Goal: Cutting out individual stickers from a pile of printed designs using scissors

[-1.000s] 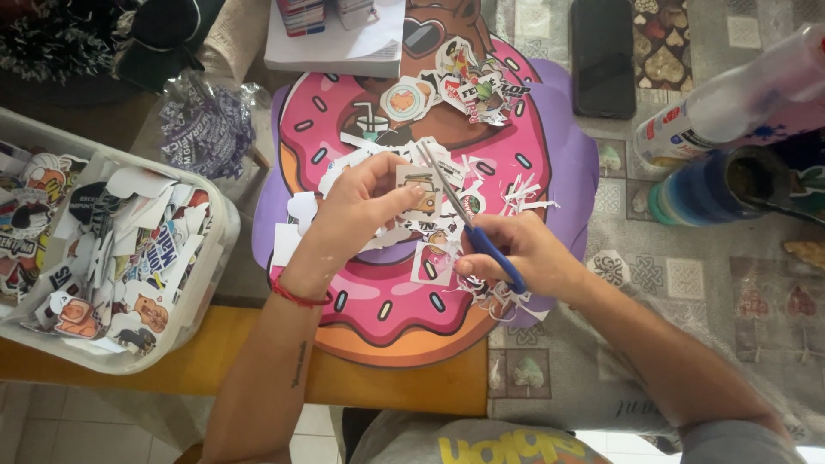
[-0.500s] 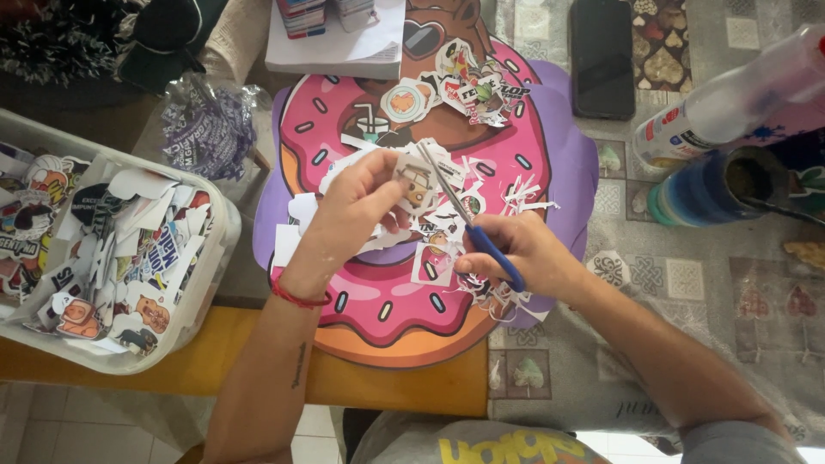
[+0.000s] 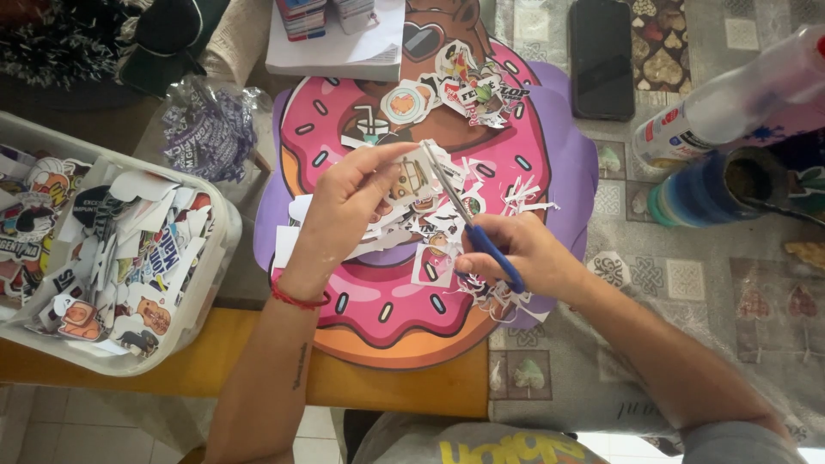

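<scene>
The left hand (image 3: 344,206) pinches a small white-edged paper cutout (image 3: 412,178) showing a tan vehicle, held above the pink donut-shaped mat (image 3: 361,309), while the right hand (image 3: 516,258) grips blue-handled scissors (image 3: 468,225) whose blades meet its edge

I sit at my bench (image 3: 404,387), its wooden edge bare, a patterned grey cloth (image 3: 687,283) over it, pale floor tiles (image 3: 51,421) below.

bright, even daylight, soft shadows, sharp centre, slight blur at the edges.
</scene>
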